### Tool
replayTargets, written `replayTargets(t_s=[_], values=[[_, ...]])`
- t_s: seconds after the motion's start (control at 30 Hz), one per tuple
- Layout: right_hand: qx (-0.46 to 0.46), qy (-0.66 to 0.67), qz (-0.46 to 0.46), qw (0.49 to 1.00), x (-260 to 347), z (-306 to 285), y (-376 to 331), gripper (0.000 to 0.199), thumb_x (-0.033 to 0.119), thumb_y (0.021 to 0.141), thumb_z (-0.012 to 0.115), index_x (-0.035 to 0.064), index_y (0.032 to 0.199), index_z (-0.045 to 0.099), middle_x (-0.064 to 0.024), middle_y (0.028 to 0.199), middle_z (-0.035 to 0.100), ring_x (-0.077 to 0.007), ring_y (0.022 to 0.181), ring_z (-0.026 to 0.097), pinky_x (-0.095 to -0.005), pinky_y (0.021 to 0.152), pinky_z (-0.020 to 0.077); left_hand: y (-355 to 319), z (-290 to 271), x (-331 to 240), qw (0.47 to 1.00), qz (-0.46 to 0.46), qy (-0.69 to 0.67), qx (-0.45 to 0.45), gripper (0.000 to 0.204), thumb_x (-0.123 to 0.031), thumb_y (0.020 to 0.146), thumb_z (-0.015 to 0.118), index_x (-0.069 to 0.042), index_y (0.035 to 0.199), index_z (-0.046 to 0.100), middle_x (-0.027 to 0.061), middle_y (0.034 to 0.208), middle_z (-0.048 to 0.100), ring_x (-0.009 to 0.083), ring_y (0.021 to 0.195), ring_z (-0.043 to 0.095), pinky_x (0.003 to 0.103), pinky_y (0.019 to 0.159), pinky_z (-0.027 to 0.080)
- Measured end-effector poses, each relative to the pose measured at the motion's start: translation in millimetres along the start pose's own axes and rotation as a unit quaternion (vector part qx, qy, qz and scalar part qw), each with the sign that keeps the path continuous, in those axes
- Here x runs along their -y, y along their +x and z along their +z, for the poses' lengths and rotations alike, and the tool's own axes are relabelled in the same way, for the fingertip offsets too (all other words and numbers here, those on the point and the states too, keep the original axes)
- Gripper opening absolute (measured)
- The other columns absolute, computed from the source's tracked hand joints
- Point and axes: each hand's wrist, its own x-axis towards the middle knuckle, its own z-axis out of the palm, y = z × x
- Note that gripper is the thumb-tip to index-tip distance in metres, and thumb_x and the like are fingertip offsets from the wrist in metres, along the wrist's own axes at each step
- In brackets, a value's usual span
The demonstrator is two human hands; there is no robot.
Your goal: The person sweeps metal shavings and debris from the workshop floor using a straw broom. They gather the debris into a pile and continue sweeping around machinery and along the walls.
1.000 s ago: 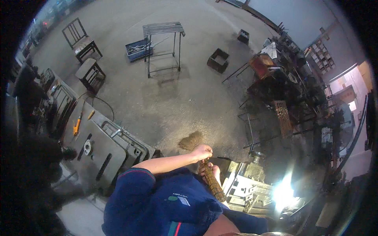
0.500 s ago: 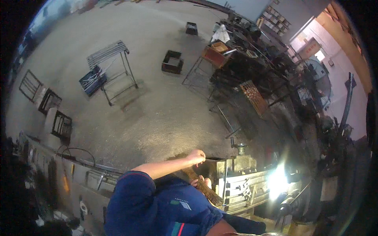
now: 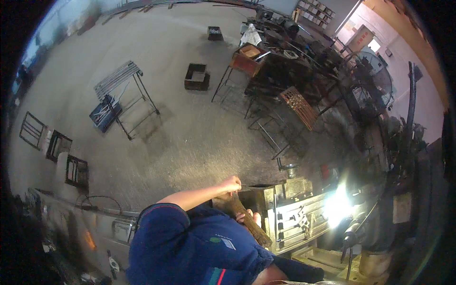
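1. Holding a long, rough, brown straw broom is my right grip. Its fingers are bent round the handle, closed on it with the thumb out on one side.
2. My left grip is up near the far end of the handle. Its fingers are curled in close together. I cannot tell if it has hold of anything, or if it touches the broom.
3. The broom is at a slant in front of my dark blue shirt. One end is near my left grip, and the other is down to the right, close to my tummy. The brush part is mostly hidden by my arm.
4. Just to the right of the broom is a pale metal machine with straight bars. A very bright white light shines beside it.
5. On my left is a big, flat, grey metal machine. A small orange thing is on it, too blurry to name.
6. Farther off, on the grey floor, is a slatted metal stand with thin legs. A blue tray full of sticks is by its legs. A dark square box is well apart from it.
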Motion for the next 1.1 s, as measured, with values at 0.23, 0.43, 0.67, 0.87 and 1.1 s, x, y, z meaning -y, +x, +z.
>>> replayTargets(t_s=[0.23, 0.43, 0.67, 0.87, 1.1], values=[[-0.016, 0.054, 0.042, 0.998, 7.1, 35.6, 35.8, 0.022, 0.018, 0.06, 0.059, 0.0087, 0.079, 0.051, -0.016, 0.092, 0.037, -0.0207, 0.074, 0.045, -0.029, 0.058, 0.0428, 23.4, -92.7, 9.5, 0.995, -0.005, 0.062, -0.077, 0.017, -0.012, 0.072, 0.054, 0.002, 0.08, 0.057, 0.0093, 0.065, 0.057, 0.0152, 0.045, 0.051, 0.03, 0.042, 0.043], [-0.041, -0.019, 0.044, 0.998, -17.9, 110.7, 141.5, 0.017, 0.021, 0.077, 0.045, 0.006, 0.081, 0.05, -0.0178, 0.088, 0.041, -0.0235, 0.077, 0.046, -0.0344, 0.066, 0.0436, 32.3, -206.3, 31.8, 0.99, 0.045, 0.054, -0.123, 0.022, -0.012, 0.064, 0.055, -0.008, 0.083, 0.064, 0.0121, 0.059, 0.058, 0.0201, 0.048, 0.056, 0.032, 0.047, 0.044], [-0.046, 0.003, 0.149, 0.988, -53.2, 219.3, 341.3, 0.017, 0.014, 0.071, 0.053, 0.0024, 0.082, 0.056, -0.0163, 0.098, 0.047, -0.0263, 0.092, 0.045, -0.0364, 0.077, 0.0427, 1.5, -341.7, 20.2, 0.972, 0.097, 0.101, -0.187, 0.041, -0.018, 0.066, 0.061, -0.011, 0.106, 0.057, 0.0132, 0.081, 0.062, 0.0252, 0.073, 0.06, 0.034, 0.067, 0.047], [-0.115, -0.506, 0.078, 0.851, -113.9, 336.6, 446.5, 0.034, 0.041, 0.081, 0.038, 0.0136, 0.095, 0.054, -0.0024, 0.088, 0.057, -0.014, 0.078, 0.056, -0.0276, 0.065, 0.0469, -25.7, -425.4, -37.8, 0.886, 0.288, 0.204, -0.301, 0.06, -0.015, 0.065, 0.062, -0.006, 0.121, 0.042, 0.0156, 0.11, 0.052, 0.0313, 0.106, 0.047, 0.039, 0.09, 0.037], [-0.06, -0.595, 0.217, 0.772, -140.4, 427.7, 586.0, 0.044, 0.043, 0.083, 0.033, 0.0116, 0.106, 0.053, -0.0038, 0.103, 0.057, -0.0176, 0.09, 0.056, -0.0329, 0.071, 0.0469, -0.2, -531.4, -82.0, 0.784, 0.276, 0.127, -0.541, 0.053, -0.015, 0.058, 0.068, -0.001, 0.105, 0.05, 0.0145, 0.097, 0.057, 0.0291, 0.093, 0.055, 0.042, 0.088, 0.038]])
